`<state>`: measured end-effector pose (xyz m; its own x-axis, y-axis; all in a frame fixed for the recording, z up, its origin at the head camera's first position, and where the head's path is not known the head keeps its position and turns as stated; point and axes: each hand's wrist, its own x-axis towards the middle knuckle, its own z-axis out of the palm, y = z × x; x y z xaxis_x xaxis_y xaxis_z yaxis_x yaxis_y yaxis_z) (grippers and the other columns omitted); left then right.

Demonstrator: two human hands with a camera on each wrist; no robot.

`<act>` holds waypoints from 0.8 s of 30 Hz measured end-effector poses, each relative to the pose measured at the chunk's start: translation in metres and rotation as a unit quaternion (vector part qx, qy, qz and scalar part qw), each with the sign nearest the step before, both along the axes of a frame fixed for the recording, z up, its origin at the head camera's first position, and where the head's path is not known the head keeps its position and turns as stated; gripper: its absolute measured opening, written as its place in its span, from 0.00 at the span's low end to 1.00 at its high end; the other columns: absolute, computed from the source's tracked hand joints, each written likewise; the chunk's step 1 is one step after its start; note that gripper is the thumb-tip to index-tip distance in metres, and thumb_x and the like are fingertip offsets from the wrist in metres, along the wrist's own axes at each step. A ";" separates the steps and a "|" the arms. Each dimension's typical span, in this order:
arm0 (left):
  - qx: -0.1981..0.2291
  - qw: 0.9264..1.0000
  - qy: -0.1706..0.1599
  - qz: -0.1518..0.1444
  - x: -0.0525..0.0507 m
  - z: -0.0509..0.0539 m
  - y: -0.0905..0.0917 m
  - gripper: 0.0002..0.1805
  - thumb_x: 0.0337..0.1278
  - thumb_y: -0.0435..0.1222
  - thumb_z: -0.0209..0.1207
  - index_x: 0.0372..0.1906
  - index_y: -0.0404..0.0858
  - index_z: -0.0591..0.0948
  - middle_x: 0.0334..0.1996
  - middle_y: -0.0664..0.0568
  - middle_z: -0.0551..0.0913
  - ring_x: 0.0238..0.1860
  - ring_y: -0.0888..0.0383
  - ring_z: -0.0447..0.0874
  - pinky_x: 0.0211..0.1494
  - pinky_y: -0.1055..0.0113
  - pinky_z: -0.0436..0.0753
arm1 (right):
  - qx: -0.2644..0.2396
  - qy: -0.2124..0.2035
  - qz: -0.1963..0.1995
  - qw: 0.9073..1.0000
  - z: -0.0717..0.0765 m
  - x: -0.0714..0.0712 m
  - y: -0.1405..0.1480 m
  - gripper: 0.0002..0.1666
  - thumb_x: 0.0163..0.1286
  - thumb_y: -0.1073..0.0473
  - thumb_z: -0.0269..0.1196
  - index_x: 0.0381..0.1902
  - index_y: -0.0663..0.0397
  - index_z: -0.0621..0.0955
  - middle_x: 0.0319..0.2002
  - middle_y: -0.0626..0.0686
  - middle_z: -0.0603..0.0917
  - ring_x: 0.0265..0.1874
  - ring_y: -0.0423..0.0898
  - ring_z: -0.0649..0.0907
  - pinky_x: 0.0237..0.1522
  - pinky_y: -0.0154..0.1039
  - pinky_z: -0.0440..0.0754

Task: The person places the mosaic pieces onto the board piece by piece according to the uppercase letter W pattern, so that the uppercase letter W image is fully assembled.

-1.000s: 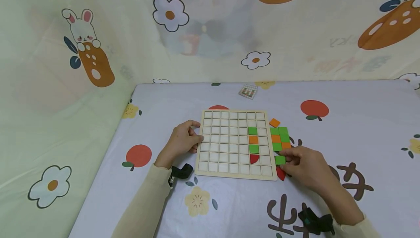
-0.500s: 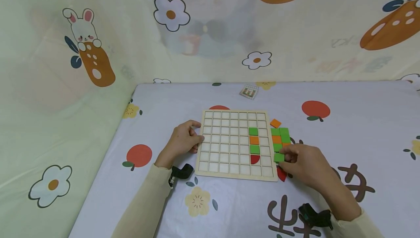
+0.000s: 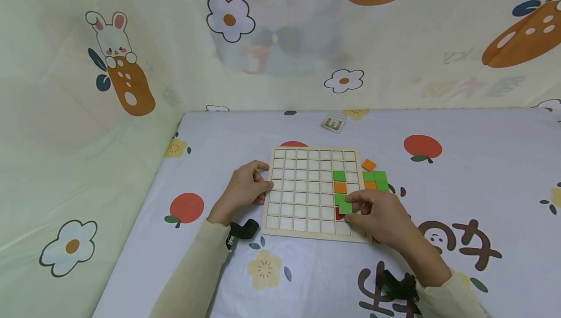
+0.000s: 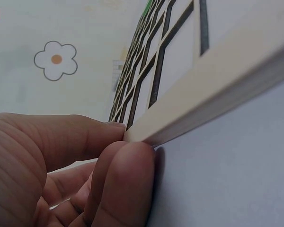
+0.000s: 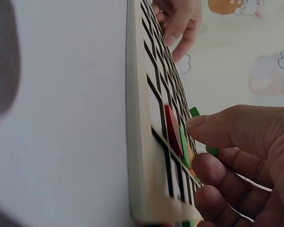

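Note:
In the head view a wooden grid board (image 3: 298, 196) lies flat with a column of tiles at its right: a green square (image 3: 339, 176), an orange square (image 3: 340, 187), a green square (image 3: 339, 198) and a red round-edged piece (image 3: 338, 212). My left hand (image 3: 243, 185) holds the board's left edge with thumb and fingers, seen close in the left wrist view. Between thumb and finger my right hand (image 3: 383, 213) pinches another green square tile (image 3: 345, 208). That tile is over the board and partly covers the red piece.
Right of the board lie loose green tiles (image 3: 381, 180) and an orange tile (image 3: 370, 185), partly behind my right hand. One orange tile (image 3: 369, 165) lies apart near the board's upper right. A small grid-pattern card (image 3: 334, 123) is at the back of the tablecloth (image 3: 210, 138).
My right hand has picked the green tile from beside the board and moved left over the board with it. The left hand stays at the left edge.

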<state>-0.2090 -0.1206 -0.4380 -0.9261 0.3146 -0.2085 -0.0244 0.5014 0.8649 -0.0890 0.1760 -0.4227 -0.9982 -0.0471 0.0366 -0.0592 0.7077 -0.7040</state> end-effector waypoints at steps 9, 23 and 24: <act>0.000 1.000 0.000 0.002 0.000 0.000 0.000 0.24 0.58 0.31 0.66 0.59 0.37 0.76 0.26 0.45 0.80 0.18 0.55 0.81 0.22 0.63 0.85 | -0.014 -0.028 0.003 0.999 -0.002 -0.005 -0.015 0.12 0.53 0.65 0.73 0.38 0.55 0.87 0.26 0.47 0.78 0.25 0.44 0.75 0.25 0.33 0.73; 0.009 1.000 0.005 -0.006 0.000 0.000 -0.001 0.24 0.57 0.30 0.66 0.60 0.36 0.75 0.27 0.46 0.79 0.18 0.56 0.81 0.23 0.62 0.85 | 0.020 -0.038 0.024 0.999 0.002 -0.009 -0.027 0.11 0.52 0.63 0.74 0.35 0.52 0.87 0.24 0.45 0.77 0.25 0.43 0.75 0.26 0.34 0.73; 0.010 1.000 0.003 -0.005 0.000 0.000 -0.001 0.24 0.57 0.30 0.66 0.60 0.36 0.75 0.27 0.46 0.79 0.18 0.56 0.81 0.23 0.62 0.86 | 0.020 -0.038 0.025 0.999 0.002 -0.009 -0.028 0.10 0.52 0.63 0.74 0.35 0.51 0.87 0.25 0.45 0.77 0.26 0.43 0.75 0.26 0.34 0.73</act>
<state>-0.2090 -0.1213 -0.4383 -0.9237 0.3283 -0.1975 -0.0147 0.4846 0.8746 -0.0984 0.1485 -0.4209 -0.9944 -0.0969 -0.0422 -0.0426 0.7324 -0.6795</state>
